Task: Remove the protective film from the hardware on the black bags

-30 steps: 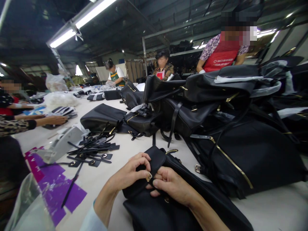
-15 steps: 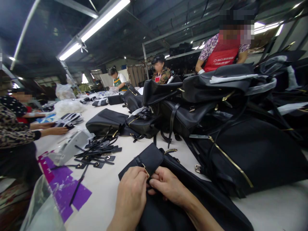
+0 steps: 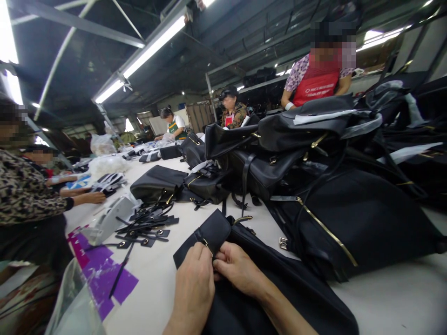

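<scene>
A black bag (image 3: pixel 279 288) lies on the pale table (image 3: pixel 157 284) right in front of me, its flap (image 3: pixel 206 235) turned up toward the left. My left hand (image 3: pixel 193 288) rests closed on the flap's near edge, fingers curled down onto the leather beside a small gold fitting (image 3: pixel 207 245). My right hand (image 3: pixel 239 269) pinches the same edge from the right, thumb and fingers pressed together against the left hand. Both forearms come in from the bottom of the view.
A heap of black bags (image 3: pixel 314 186) fills the table's right and middle. Loose black straps (image 3: pixel 146 225) and purple sheets (image 3: pixel 101 274) lie at the left, with clear plastic (image 3: pixel 73 302) at the near corner. Other people work along the left side and the far end.
My left hand turned over, from fingers lifted on the flap to palm down pressing its edge. Both hands drew nearer to me, and the view swung slightly right.
</scene>
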### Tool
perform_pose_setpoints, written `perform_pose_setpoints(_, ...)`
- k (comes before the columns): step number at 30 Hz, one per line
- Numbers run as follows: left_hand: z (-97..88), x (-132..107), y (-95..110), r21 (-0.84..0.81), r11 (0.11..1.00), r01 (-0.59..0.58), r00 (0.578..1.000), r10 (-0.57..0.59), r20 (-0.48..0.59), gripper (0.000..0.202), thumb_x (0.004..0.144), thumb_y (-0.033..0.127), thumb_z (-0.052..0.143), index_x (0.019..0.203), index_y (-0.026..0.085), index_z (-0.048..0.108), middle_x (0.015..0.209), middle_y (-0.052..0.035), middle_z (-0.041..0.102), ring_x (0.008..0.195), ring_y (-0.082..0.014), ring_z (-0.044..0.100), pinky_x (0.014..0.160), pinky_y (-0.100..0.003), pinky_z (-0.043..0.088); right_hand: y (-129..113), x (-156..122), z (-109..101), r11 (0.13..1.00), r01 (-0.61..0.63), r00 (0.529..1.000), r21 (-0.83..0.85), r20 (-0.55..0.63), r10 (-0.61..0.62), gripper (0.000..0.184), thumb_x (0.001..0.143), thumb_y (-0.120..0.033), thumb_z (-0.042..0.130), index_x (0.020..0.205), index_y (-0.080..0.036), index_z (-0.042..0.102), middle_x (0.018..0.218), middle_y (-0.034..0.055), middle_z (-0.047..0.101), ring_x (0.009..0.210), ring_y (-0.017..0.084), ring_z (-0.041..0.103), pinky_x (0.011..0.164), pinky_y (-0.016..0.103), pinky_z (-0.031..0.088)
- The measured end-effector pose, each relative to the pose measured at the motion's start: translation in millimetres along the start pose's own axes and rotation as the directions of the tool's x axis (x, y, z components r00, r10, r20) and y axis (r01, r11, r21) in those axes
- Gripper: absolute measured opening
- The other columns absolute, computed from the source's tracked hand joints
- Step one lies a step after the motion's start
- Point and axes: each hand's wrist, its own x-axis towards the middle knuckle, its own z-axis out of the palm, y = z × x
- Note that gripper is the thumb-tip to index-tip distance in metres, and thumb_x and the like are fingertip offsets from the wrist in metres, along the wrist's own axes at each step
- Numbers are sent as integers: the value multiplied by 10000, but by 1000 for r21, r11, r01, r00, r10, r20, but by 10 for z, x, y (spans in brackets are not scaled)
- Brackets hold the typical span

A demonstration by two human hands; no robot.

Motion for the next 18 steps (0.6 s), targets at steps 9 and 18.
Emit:
perform_pose_setpoints(9,-32,29,26,62,998,29,999,-32,41,250,880,37,400,767,214,536,802,-33,585,776,-206,584,660,-307,443,-50,-3,30,1000,10,1000,3,-1,-10,122,669,-177,604,786,-204,583,644,-58,531,633,138,578,628,267,546)
perform_pose_setpoints(18,-31,48,62,142,989,36,997,-44,55,239,851,24,421,769,210,546,798,-44,587,784,-222,584,673,-321,452,11,20,4,999,40,999,-29,-34,-41,93,663,-147,599,721,-204,554,622,-55,534,621,137,560,597,240,511)
